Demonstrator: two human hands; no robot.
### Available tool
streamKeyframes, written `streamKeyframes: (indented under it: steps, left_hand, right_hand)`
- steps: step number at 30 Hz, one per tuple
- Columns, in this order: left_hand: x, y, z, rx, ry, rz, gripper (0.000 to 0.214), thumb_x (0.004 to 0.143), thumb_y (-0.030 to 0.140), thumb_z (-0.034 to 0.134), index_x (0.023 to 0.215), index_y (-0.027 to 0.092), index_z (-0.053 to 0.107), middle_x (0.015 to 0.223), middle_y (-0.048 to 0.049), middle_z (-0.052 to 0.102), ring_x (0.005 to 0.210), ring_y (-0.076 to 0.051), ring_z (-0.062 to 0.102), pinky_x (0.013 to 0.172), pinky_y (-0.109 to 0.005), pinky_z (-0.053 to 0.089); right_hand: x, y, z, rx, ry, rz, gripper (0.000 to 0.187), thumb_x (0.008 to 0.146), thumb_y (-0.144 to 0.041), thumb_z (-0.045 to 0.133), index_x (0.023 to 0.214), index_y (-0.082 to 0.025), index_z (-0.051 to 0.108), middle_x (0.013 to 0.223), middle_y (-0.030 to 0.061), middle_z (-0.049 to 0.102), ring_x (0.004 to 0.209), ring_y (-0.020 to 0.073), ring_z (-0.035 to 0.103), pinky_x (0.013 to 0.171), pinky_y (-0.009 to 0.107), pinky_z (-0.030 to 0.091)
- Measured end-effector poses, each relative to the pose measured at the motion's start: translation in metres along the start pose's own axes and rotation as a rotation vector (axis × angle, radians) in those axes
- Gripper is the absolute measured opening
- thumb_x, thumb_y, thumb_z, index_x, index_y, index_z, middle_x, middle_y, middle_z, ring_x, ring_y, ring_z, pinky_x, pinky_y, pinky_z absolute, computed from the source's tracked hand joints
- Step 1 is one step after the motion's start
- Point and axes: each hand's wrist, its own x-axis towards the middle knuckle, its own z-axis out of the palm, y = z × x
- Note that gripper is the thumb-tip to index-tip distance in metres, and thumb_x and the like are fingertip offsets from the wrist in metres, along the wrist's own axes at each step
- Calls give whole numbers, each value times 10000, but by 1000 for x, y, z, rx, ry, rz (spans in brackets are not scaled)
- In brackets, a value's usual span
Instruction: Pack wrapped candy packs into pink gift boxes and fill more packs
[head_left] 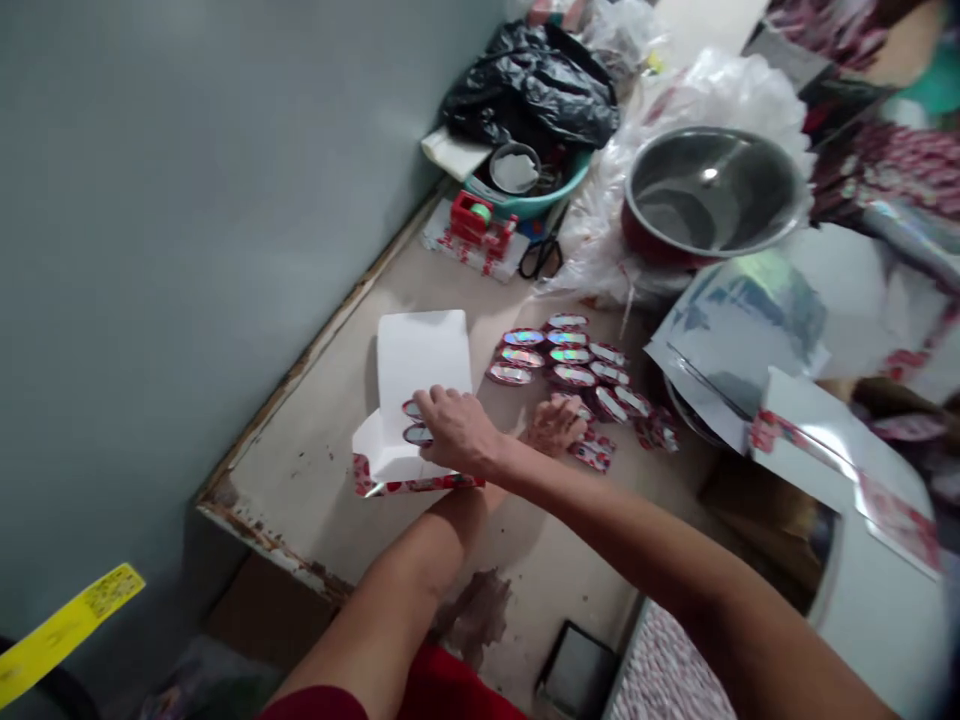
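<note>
My forearms cross, the right one over the left. My right hand (454, 430) is over an open white carton (424, 350) with a red printed edge. Its fingers are bent down on small oval shiny packets (418, 435), two of which show at the fingertips. To the right, my left hand (553, 425) curls at the near edge of a group of similar oval packets (574, 375) with silvery tops and red sides. Its fingertips are on packets there, partly hidden and slightly blurred. A flat red-and-white printed packet (595, 452) lies just beside it.
A red tape dispenser (471, 218), scissors (541, 260) and a teal basin (536, 205) stand at the back. A steel bowl (712, 190) sits on clear plastic. Cartons and sheets (742, 320) pile up on the right. A wall (225, 200) borders the left.
</note>
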Motion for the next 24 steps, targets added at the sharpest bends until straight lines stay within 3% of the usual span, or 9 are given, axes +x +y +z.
streamKeyframes:
  steps: [2,5,9,12,17,20,22,24]
  left_hand:
    - [11,-1,2,-12,-43,60,345,1046,160,477,1293,281,685,1553,-90,565,1437,-239,518,1161,-416,465]
    - [26,5,0,30,-63,8,455,1013,106,469,1423,239,616,1536,-150,569,1392,-298,544,1107,-481,502]
    - [41,19,-8,150,21,-122,529,973,69,443,1480,160,566,1429,-226,605,1324,-355,564,1091,-555,475]
    - [45,27,-9,226,60,-149,512,971,113,463,1470,161,566,1444,-227,580,1413,-378,466,1158,-620,392]
    - [33,28,0,243,-54,-63,559,995,139,437,1535,260,514,1477,-170,556,1339,-339,504,1109,-530,414]
    - [24,31,4,227,-39,-117,642,951,146,539,1580,245,455,1475,-183,535,1311,-333,505,1095,-497,421]
    - [12,42,3,186,-41,-184,641,890,156,635,1518,194,508,1423,-203,546,1258,-335,514,1044,-481,466]
    - [-18,62,-4,139,-60,-194,516,882,199,672,1391,185,590,1309,-194,587,1152,-322,533,964,-468,511]
  right_hand:
    - [5,1,0,12,102,28,526,867,-342,731,1318,-197,502,1249,131,632,1083,314,630,862,448,545]
    - [14,9,0,36,212,65,574,901,-431,723,1354,-197,460,1278,121,620,1118,302,611,912,463,543]
    - [13,20,2,55,330,64,602,938,-479,699,1410,-223,425,1308,102,614,1162,293,598,959,449,526]
    - [4,28,2,102,401,40,624,931,-456,718,1434,-226,428,1334,118,609,1201,302,583,1004,439,498]
    - [-14,34,6,209,474,11,688,893,-431,732,1457,-157,448,1326,170,610,1195,317,570,1023,434,482]
    - [-25,32,15,258,503,-67,692,882,-426,734,1461,-159,464,1340,187,613,1206,328,573,1034,446,478]
    - [-31,30,21,280,523,-116,673,883,-425,728,1449,-160,478,1329,188,623,1199,328,586,1034,445,482]
    - [-36,29,25,287,537,-159,673,866,-420,735,1434,-155,489,1301,188,638,1174,329,602,1018,445,494]
